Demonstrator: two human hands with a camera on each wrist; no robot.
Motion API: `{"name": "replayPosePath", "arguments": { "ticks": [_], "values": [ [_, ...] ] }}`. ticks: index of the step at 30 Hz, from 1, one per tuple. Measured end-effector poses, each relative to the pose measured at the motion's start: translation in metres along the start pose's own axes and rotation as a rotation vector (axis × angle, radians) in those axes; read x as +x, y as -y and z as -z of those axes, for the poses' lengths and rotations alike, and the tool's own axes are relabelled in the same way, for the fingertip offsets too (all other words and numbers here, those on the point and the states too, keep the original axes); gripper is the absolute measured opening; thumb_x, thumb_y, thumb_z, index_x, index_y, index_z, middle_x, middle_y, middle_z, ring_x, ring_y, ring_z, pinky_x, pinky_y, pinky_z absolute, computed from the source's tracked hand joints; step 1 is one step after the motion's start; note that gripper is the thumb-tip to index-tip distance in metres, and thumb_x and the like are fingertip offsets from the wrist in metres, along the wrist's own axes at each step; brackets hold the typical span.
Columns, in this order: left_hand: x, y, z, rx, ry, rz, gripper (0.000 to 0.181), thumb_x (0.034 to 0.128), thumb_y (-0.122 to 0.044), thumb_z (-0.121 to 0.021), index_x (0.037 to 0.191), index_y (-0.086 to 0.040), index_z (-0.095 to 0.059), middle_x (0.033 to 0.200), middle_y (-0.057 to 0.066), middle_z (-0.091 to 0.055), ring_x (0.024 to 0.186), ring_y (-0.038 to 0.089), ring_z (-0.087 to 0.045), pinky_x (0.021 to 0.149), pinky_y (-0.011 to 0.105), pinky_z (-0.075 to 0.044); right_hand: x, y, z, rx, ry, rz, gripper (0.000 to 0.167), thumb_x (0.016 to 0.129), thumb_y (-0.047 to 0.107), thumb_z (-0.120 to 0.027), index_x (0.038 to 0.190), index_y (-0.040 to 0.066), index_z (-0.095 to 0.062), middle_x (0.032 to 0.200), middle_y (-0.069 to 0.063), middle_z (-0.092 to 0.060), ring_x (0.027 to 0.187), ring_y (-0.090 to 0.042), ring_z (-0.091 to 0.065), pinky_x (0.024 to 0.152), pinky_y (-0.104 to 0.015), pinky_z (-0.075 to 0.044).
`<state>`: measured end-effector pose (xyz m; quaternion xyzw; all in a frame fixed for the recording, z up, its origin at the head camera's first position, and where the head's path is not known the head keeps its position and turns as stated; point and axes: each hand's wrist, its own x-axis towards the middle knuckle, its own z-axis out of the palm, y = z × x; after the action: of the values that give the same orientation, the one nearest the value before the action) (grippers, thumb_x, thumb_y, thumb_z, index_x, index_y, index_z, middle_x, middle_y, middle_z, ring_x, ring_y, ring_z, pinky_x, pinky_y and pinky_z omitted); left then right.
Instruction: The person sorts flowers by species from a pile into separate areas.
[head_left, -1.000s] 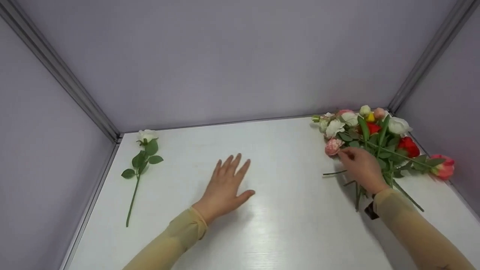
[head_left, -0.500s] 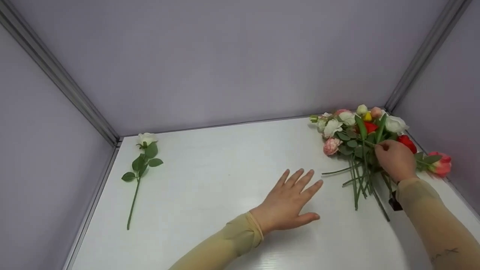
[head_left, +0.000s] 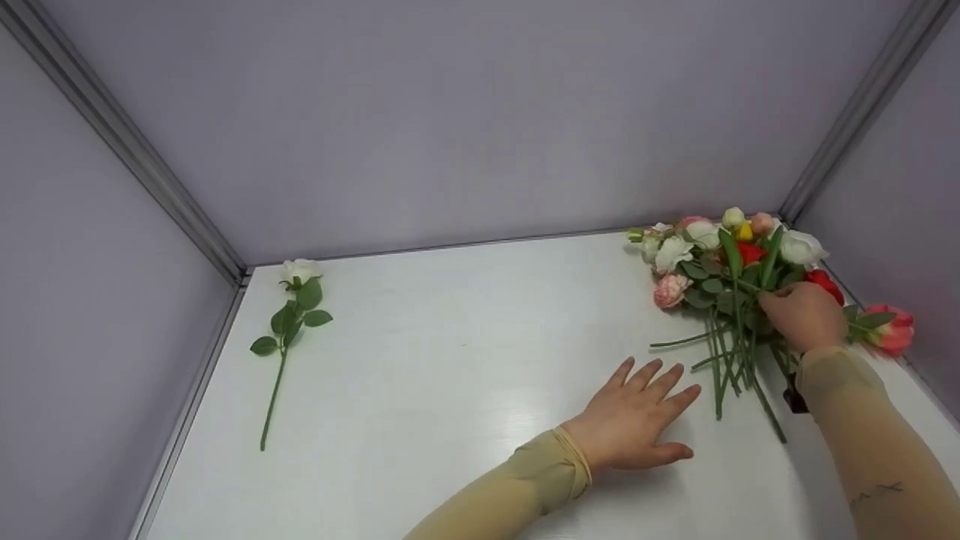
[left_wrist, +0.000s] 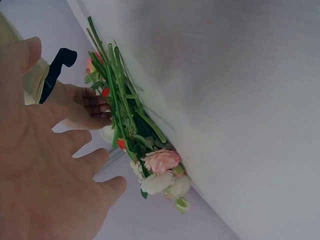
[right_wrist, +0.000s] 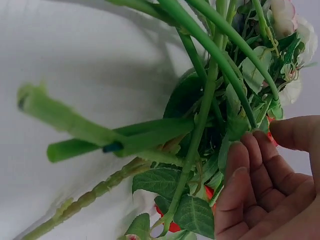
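Note:
A pile of artificial flowers (head_left: 720, 300) with pink, white, red and yellow blooms lies at the back right, its green stems (head_left: 739, 360) crossing toward the front. My right hand (head_left: 802, 319) is over the right part of this pile. In the right wrist view, its curled fingertips (right_wrist: 250, 142) meet the leaves and a stem, while the thumb stays apart from them. Nearer the front, my left hand (head_left: 630, 416) hovers palm down with fingers spread, left of the stem ends and holding nothing. A single white rose (head_left: 300, 271) with a leafy stem lies at the far left.
The white table (head_left: 420, 360) is enclosed by grey panels at the back (head_left: 480, 127) and both sides. A coral flower (head_left: 889, 330) sticks out of the pile near the right panel. A dark wrist device (left_wrist: 60, 62) sits on the right wrist.
My left hand has travelled right across the table toward the stems. My right hand has moved from the pink bloom to the pile's right side, and a long stem there has shifted left.

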<state>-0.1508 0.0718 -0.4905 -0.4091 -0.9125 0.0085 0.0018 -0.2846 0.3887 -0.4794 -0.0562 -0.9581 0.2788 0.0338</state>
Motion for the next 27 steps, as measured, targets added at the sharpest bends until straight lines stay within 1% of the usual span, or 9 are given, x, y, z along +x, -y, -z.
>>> {"name": "replayPosePath", "arguments": {
  "ticks": [5,11,19,24,26,27],
  "values": [
    [0.000,-0.003,-0.007,-0.012,0.024,-0.006,0.080,0.0983,-0.075,-0.036,0.165,-0.035,-0.018,0.170,-0.004,-0.016,0.155,0.020,-0.014,0.124,0.045,-0.014,0.000,-0.001,0.000,-0.016,0.049,-0.012,0.044,0.097,0.035,-0.054,0.061,0.009,-0.051,0.057,-0.002,-0.047,0.056,-0.025,-0.049,0.049,-0.037,-0.040],
    [-0.001,-0.002,-0.009,-0.010,0.032,0.007,0.080,0.0977,-0.076,-0.036,0.164,-0.036,-0.018,0.170,-0.004,-0.015,0.155,0.020,-0.014,0.124,0.044,-0.014,-0.002,0.002,-0.001,0.008,0.083,-0.018,0.042,0.098,0.033,-0.055,0.064,0.007,-0.052,0.059,-0.003,-0.050,0.056,-0.026,-0.052,0.050,-0.037,-0.044],
    [-0.002,0.000,-0.010,-0.030,0.037,0.005,0.080,0.0981,-0.075,-0.036,0.165,-0.035,-0.018,0.170,-0.003,-0.015,0.155,0.020,-0.014,0.124,0.044,-0.014,0.000,-0.001,-0.004,0.046,0.073,-0.040,0.043,0.098,0.033,-0.056,0.063,0.008,-0.052,0.059,-0.002,-0.049,0.058,-0.025,-0.051,0.052,-0.037,-0.043],
    [-0.003,0.002,-0.011,-0.054,0.037,0.007,0.079,0.0989,-0.074,-0.036,0.165,-0.034,-0.019,0.170,-0.002,-0.016,0.155,0.020,-0.014,0.124,0.044,-0.014,-0.001,-0.005,-0.003,0.120,0.053,-0.068,0.042,0.097,0.031,-0.056,0.060,0.012,-0.047,0.055,0.000,-0.043,0.054,-0.024,-0.047,0.051,-0.037,-0.041],
    [-0.003,0.003,-0.012,-0.065,0.037,0.010,0.079,0.0994,-0.074,-0.036,0.165,-0.034,-0.018,0.170,-0.002,-0.016,0.155,0.020,-0.014,0.124,0.044,-0.013,-0.002,-0.004,-0.002,0.139,0.045,-0.073,0.042,0.098,0.031,-0.056,0.062,0.010,-0.049,0.055,-0.001,-0.043,0.053,-0.024,-0.047,0.050,-0.038,-0.041],
    [-0.003,0.003,-0.013,-0.069,0.037,0.012,0.078,0.0996,-0.073,-0.035,0.165,-0.034,-0.018,0.170,-0.002,-0.016,0.155,0.020,-0.013,0.124,0.044,-0.013,-0.003,-0.004,-0.001,0.145,0.041,-0.072,0.041,0.098,0.032,-0.056,0.065,0.008,-0.053,0.055,-0.002,-0.045,0.053,-0.024,-0.047,0.050,-0.038,-0.042]
  ]
}}
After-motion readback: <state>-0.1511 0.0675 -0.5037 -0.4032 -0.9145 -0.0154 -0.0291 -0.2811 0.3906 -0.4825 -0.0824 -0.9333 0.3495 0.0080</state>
